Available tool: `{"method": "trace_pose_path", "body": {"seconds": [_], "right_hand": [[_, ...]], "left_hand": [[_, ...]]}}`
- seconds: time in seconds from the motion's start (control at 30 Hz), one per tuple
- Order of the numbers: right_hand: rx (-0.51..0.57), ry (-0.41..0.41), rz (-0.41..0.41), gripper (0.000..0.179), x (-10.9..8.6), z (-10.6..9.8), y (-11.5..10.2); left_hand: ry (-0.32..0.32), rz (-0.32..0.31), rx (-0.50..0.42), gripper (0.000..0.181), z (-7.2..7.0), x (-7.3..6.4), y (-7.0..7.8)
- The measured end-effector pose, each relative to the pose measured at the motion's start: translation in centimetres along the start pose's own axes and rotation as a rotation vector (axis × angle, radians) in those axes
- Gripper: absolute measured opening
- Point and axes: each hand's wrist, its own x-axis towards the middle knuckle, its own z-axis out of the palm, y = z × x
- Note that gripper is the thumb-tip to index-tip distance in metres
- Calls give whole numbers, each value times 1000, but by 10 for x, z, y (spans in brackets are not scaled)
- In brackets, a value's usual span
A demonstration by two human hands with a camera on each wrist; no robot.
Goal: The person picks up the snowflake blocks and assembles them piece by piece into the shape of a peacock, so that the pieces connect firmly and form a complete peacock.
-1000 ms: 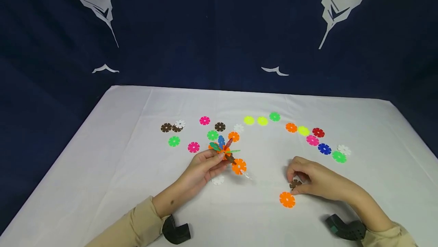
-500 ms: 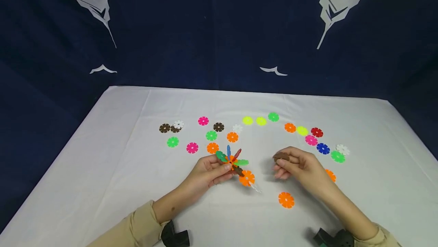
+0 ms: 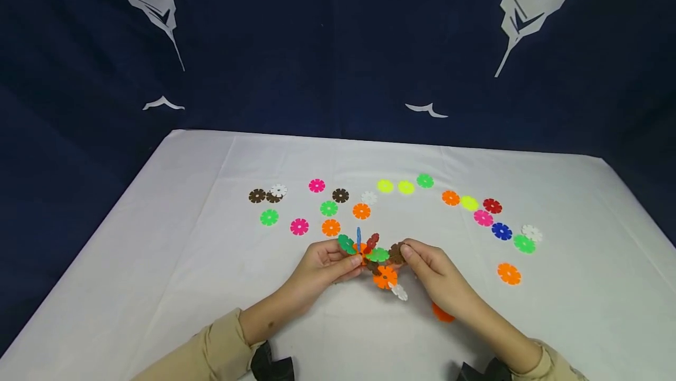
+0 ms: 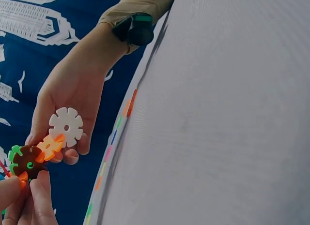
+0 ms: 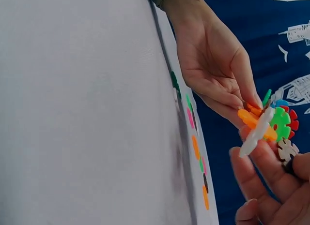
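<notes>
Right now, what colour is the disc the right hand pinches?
Brown; the disc shows best in the head view.

On table (image 3: 222, 310), 23 loose discs (image 3: 451, 198) are seen: five orange (image 3: 509, 273), four green (image 3: 269, 217), three brown (image 3: 340, 195), three white (image 3: 531, 233), three pink (image 3: 299, 226), three yellow (image 3: 406, 187), one red (image 3: 492, 205), one blue (image 3: 502, 231). One brown disc (image 3: 395, 253), one joined cluster (image 3: 385, 277) are held by two hands (image 3: 322, 265).

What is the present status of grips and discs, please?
Left grip holds joined discs. Right grip pinches brown disc close beside them, contact unclear. Nothing seen blocking.
</notes>
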Motion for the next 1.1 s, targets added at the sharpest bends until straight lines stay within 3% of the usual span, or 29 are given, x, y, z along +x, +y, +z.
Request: {"method": "trace_pose_path", "body": {"seconds": [0.2,0.4,0.6,0.77,0.9,1.1], "right_hand": [[54,72,-9,22,-3,7,4],[73,143,36,17,-3,16,5],[-92,279,27,17,-7,27,4],[-254,391,29,19,-8,35,1],[-283,403,8,19,-6,32,-1],[-261,362,-61,15,-4,18,-2]], "left_hand": [[-17,31,31,18,0,1,-1],[-28,48,66,21,1,0,-3],[-21,49,81,23,4,-1,-5],[5,105,109,21,8,0,-7],[26,144,127,18,9,1,-7],[77,128,126,17,7,0,-1]]}}
